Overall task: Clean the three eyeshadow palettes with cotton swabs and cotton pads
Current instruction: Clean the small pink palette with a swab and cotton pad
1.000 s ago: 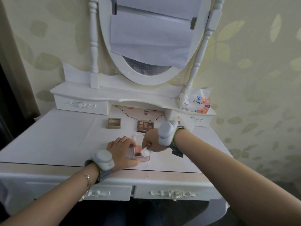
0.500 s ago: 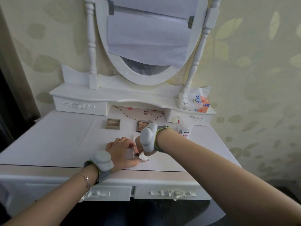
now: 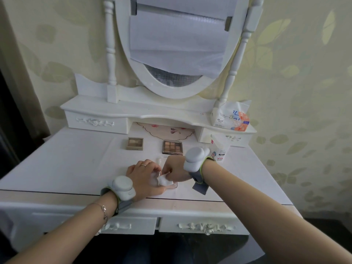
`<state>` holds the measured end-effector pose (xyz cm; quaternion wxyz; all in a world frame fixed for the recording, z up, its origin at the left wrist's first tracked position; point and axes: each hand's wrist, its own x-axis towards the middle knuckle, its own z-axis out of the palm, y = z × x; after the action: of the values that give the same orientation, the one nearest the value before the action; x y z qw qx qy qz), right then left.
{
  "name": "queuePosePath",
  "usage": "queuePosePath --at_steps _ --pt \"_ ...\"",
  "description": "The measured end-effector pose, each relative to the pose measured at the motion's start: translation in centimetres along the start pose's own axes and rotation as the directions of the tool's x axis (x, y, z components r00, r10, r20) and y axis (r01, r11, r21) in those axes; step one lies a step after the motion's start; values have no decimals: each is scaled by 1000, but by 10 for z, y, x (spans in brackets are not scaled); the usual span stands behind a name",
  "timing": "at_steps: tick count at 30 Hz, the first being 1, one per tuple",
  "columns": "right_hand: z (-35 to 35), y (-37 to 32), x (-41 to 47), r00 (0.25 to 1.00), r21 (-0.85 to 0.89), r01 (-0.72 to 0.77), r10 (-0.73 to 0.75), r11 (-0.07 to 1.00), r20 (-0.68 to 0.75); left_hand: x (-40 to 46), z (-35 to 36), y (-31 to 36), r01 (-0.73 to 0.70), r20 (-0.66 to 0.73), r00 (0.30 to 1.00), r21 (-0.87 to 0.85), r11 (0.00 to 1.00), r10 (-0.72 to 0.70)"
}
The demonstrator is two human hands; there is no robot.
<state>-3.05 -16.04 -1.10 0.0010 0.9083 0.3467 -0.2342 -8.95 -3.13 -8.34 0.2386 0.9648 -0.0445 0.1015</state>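
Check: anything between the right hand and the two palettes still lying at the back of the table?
Nothing visible. The right hand pinches a cotton pad on the near palette, which the left hand holds. The nine-pan palette lies just beyond over bare tabletop; the small palette lies farther left, also unobstructed.

We note bare forearms, no sleeves; left hand carries thin ring on one finger; left wrist bears rounded white-grey device on grey strap edged in lime green, plus fine chain bracelet further up forearm; right hand has matching device, its grey strap tail hanging loose below wrist.
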Motion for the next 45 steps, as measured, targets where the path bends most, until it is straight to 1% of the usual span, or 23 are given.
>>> queuePosePath --at_steps 2,4,7,9,10,11,15,18,20,21,23,25,27,28,30,33,35,41,43,45 --pt "1 -1 -1 999 26 -34 34 999 -8 1 1 -2 -4 -7 1000 2 1000 4" --pt "3 0 -4 999 77 -37 38 996 -6 2 3 -4 -5 -2 1000 1 1000 5" --pt "0 -1 -8 998 107 -67 64 992 29 2 6 -4 7 -25 1000 -22 1000 -7" --pt "-4 -2 -7 987 39 -114 109 993 116 2 7 -1 23 -58 998 -32 999 -25" --pt "-6 -2 -7 976 -5 -136 135 991 172 2 6 -1 22 -61 998 -29 999 -23" --pt "-8 -2 -9 967 -42 -159 164 986 194 3 5 0 14 -47 999 -20 1000 -15" --pt "-11 1 -13 967 -98 -175 189 980 171 5 2 -6 -10 31 999 -18 1000 11" --pt "-5 1 -2 964 -228 -175 214 958 158 4 3 -7 1 7 1000 6 1000 -1" --pt "-7 2 -8 979 -324 -167 196 931 59 4 5 -6 20 -15 1000 14 1000 -19" --pt "-10 4 -13 983 -332 -176 181 927 -18 4 5 -5 20 -19 1000 18 1000 -20" --pt "-16 15 -23 975 -215 -203 176 955 -138 4 6 -6 12 3 1000 20 1000 -12" --pt "-17 33 -26 948 -11 -205 196 979 -250 4 4 -7 5 25 1000 4 1000 -6" --pt "-10 48 -22 914 218 -140 211 966 -345 4 0 -5 12 56 998 -17 1000 -11" --pt "-5 51 -19 894 346 -89 228 934 -386 3 -2 -5 10 73 997 -17 1000 -8" --pt "5 52 -13 847 575 -12 314 818 -429 3 -5 -6 -6 109 994 -11 1000 7" --pt "12 51 -2 793 794 44 462 607 -397 3 -6 -8 -20 126 992 -9 1000 21" --pt "13 49 4 785 852 54 505 521 -359 2 -4 -8 -26 115 993 -13 1000 27" --pt "11 46 17 814 932 69 520 356 -259 2 -1 -9 -38 87 995 9 999 37" --pt "9 45 17 823 949 95 513 301 -245 1 0 -10 -40 82 996 4 999 40" --pt "7 47 14 824 956 112 513 271 -242 1 0 -9 -42 86 995 4 999 42"
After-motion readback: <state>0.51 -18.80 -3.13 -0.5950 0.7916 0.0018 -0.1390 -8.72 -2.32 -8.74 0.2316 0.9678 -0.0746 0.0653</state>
